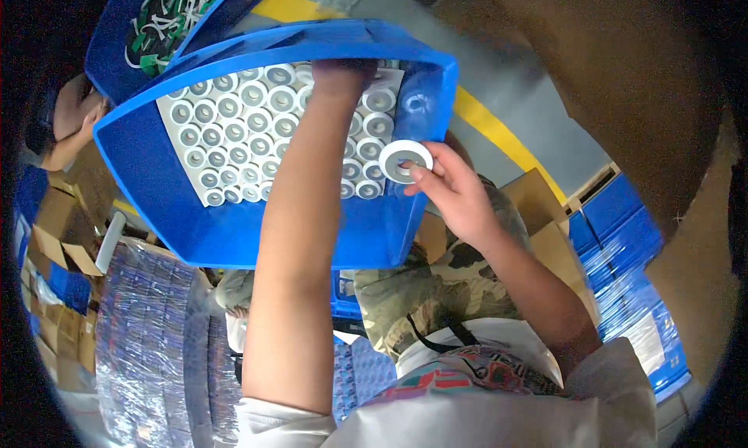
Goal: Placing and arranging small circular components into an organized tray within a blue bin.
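My right hand [463,195] pinches a white ring with a grey face and a round centre hole [393,161], holding it at the right side of a large blue bin [210,241]. Inside that bin, many similar rings [252,93] lie flat in rows on a white sheet. My left arm stretches across the rows, and my left hand [341,75] is at the bin's far wall. The far rim and shadow hide its fingers, so whether it grips anything does not show.
A second blue bin [117,39] with green and white cords [175,19] stands far left. Another person's arm [74,140] is beside it. Plastic-wrapped stacks [148,331] stand at lower left, cardboard boxes [62,222] beyond them, wrapped blue crates [623,253] at right.
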A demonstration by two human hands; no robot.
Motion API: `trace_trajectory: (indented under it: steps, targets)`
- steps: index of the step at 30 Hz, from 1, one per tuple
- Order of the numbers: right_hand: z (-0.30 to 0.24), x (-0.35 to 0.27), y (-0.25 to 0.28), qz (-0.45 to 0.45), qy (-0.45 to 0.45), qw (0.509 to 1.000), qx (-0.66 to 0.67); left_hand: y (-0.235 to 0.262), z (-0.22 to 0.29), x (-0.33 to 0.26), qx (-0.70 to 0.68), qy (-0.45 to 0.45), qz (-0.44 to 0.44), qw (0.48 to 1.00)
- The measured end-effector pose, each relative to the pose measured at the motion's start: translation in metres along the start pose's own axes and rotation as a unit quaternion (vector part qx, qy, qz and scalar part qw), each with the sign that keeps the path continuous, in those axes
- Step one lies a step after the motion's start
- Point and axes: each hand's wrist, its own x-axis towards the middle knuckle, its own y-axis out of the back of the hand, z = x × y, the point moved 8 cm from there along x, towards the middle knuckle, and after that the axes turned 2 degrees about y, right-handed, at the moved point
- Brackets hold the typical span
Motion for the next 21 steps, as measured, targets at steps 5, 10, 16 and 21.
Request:
trace_trajectory:
  steps: [5,10,16,21]
  targets:
    - [0.002,0.002,0.003,0.000,0.013,1.000,0.013,0.010,0.009,-0.013,0.010,-0.014,0.014,1.000]
    - [0.002,0.002,0.006,-0.013,0.012,1.000,-0.005,0.007,0.010,-0.043,0.023,0.010,-0.159,0.987]
    - [0.004,0.004,0.005,-0.018,0.006,1.000,-0.014,0.047,0.014,-0.054,0.023,-0.093,-0.006,0.995]
    - [0.002,0.005,0.009,-0.007,-0.011,0.999,-0.048,0.023,0.011,-0.046,0.008,-0.049,-0.152,0.987]
